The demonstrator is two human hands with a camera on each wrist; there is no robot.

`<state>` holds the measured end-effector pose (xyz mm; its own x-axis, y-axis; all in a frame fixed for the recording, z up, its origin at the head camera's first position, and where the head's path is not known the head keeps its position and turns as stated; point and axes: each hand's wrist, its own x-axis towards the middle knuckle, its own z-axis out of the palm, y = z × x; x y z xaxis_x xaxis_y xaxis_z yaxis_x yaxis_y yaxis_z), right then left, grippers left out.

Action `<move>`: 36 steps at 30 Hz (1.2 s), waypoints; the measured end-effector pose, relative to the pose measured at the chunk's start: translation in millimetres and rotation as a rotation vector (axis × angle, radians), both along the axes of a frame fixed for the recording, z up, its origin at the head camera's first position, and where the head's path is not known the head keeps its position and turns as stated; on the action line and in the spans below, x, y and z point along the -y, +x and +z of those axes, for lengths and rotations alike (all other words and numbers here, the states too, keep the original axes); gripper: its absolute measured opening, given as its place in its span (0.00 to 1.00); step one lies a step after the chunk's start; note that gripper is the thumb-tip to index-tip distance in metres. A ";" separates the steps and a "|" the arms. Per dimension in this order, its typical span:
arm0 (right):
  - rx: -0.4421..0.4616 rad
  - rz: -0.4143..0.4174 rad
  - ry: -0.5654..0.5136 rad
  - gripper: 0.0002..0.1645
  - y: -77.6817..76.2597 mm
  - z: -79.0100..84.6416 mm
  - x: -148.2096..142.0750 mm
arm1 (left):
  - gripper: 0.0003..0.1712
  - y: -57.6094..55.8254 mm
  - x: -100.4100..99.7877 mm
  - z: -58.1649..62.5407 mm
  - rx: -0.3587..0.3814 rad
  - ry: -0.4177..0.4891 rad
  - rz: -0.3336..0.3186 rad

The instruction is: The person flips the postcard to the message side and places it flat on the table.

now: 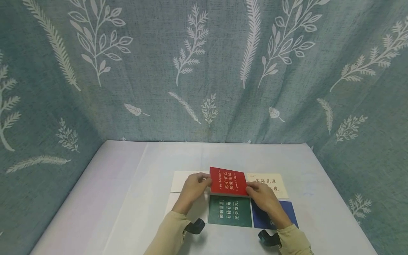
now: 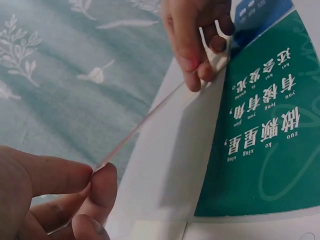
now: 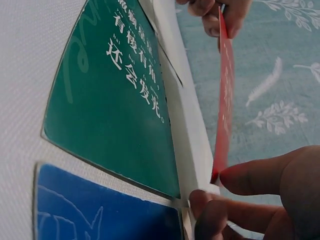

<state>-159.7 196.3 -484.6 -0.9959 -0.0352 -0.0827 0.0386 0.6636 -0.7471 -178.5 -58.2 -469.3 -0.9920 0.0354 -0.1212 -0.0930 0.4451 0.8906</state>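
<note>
Both hands hold a red card (image 1: 228, 182) with white lettering, tilted up over the table's middle. My left hand (image 1: 193, 188) pinches its left edge between thumb and fingers. At the opposite edge, my right hand (image 1: 264, 197) pinches it the same way. Edge-on, the red card (image 3: 225, 105) looks thin in the right wrist view. Just in front of it lies a green card (image 1: 230, 211) with white characters. A blue card (image 1: 288, 209) is partly hidden under the right hand and wrist. Behind that hand lies a cream card (image 1: 277, 182) with dark writing.
On the left, white cards (image 1: 181, 177) lie flat, partly covered by the left arm. The white table (image 1: 134, 205) ends at a grey-green leaf-patterned curtain (image 1: 153, 71) at the back and sides. Each wrist wears a dark camera mount (image 1: 195, 226).
</note>
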 end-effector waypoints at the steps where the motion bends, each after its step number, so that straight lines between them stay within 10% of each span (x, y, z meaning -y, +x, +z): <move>1: 0.002 -0.010 -0.007 0.22 0.4 0.5 -0.3 | 0.16 0.7 0.5 0.2 0.002 0.003 -0.003; 36: -0.107 -0.129 -0.046 0.24 16.2 13.6 -5.4 | 0.14 19.0 4.6 7.4 -0.108 -0.184 -0.025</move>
